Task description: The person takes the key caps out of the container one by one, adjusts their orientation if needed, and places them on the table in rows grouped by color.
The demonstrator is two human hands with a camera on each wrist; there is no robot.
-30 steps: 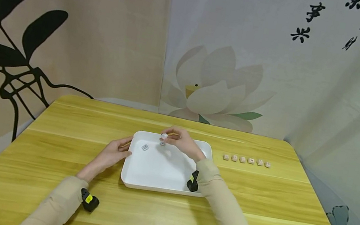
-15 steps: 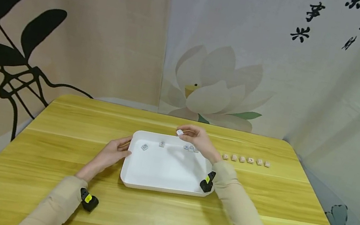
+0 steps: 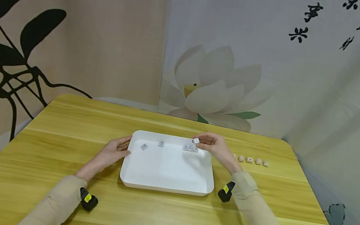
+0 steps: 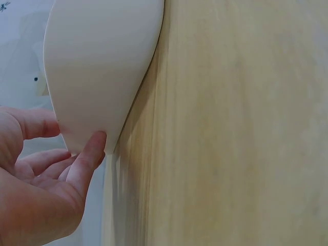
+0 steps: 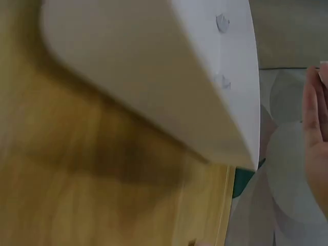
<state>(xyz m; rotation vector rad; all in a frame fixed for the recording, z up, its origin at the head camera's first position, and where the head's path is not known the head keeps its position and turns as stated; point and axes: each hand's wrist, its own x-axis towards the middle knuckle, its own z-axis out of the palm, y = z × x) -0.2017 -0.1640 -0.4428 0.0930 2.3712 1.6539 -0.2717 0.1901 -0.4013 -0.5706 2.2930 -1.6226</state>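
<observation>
In the head view my right hand point(image 3: 214, 146) pinches a small white keycap point(image 3: 196, 141) between thumb and fingers, just above the back right of the white tray point(image 3: 166, 187). Below it, three light keycaps point(image 3: 190, 147) stand close together in a row in the tray. Farther left in it lie a single keycap point(image 3: 161, 144) and a turned one point(image 3: 144, 146). My left hand point(image 3: 111, 155) holds the tray's left end; the left wrist view shows its fingers point(image 4: 92, 148) at the wall and rim. Only part of my right hand point(image 5: 316, 138) enters the right wrist view.
On the wooden table point(image 3: 160, 221), right of the tray, several small beige keycaps point(image 3: 249, 159) form a line; its left end is partly covered by my right hand. Behind the table's back edge hangs a printed curtain point(image 3: 220, 91).
My right hand, still pinching the keycap, has moved right from the tray's back middle to its back right. The row of three keycaps has come into full view. My left hand stays put.
</observation>
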